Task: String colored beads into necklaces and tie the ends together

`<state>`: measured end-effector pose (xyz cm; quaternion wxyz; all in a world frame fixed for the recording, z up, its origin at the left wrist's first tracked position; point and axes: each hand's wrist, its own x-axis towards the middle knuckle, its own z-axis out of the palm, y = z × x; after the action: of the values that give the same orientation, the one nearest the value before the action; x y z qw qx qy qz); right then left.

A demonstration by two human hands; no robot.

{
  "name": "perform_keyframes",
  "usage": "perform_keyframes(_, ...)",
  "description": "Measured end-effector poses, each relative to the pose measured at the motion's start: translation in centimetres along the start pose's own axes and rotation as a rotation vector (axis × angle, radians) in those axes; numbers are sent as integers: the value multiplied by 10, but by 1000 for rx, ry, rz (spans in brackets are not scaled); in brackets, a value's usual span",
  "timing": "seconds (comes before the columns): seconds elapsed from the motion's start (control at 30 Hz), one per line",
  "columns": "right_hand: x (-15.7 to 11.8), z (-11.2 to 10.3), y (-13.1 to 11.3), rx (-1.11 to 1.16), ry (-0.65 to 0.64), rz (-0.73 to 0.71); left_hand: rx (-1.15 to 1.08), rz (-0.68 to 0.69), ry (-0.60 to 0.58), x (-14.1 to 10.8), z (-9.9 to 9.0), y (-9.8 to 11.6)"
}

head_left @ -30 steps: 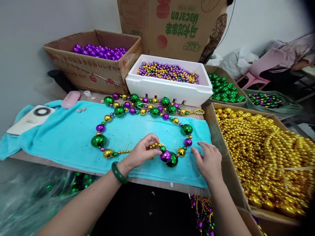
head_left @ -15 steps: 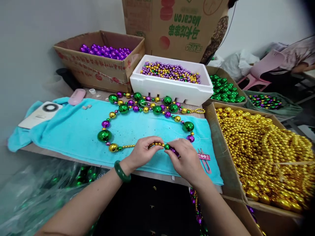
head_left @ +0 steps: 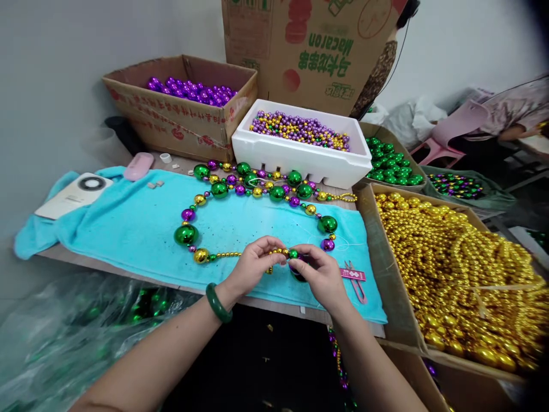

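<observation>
A bead necklace (head_left: pixel 186 234) of green, purple and gold beads is laid out in a loop on a turquoise towel (head_left: pixel 240 223). My left hand (head_left: pixel 256 264), with a green bangle at its wrist, pinches the small gold beads of the strand near the loop's front. Close beside it, my right hand (head_left: pixel 318 274) is closed on the same necklace, by a small green bead (head_left: pixel 293 253). A larger purple bead is partly hidden under the right fingers. Just right of that hand lies a pair of pink tweezers (head_left: pixel 357 283) with a label.
Other strung beads (head_left: pixel 243 168) lie behind the loop. A white foam box (head_left: pixel 300 160) of small beads and a carton (head_left: pixel 167 123) of purple beads stand at the back. To the right is a carton (head_left: pixel 390 280) of gold bead strands. A person's sleeve (head_left: pixel 501 109) shows far right.
The view has shifted slightly. Both hands stay together on the strand; the right fingers have changed position, and a dark purple bead now hangs below them.
</observation>
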<state>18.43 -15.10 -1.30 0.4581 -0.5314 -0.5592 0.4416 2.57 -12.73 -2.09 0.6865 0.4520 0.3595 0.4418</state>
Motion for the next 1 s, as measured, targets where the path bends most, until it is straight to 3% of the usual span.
perform_keyframes(0.5,0,2,0,267,-80,49,172,139,1,-11,-2,11)
perform_keyframes(0.6,3,0,-13,245,-33,17,266,158,10,-11,-7,6)
perform_keyframes(0.73,17,-17,-50,273,17,-77,465,113,-30,-4,-23,5)
perform_keyframes(0.8,27,-31,-70,306,54,-120,457,90,-41,4,-36,19)
perform_keyframes(0.87,36,-42,-87,308,29,-87,359,105,-33,13,-47,47)
perform_keyframes(1.0,50,-39,-108,167,-244,82,273,270,-40,25,-45,128)
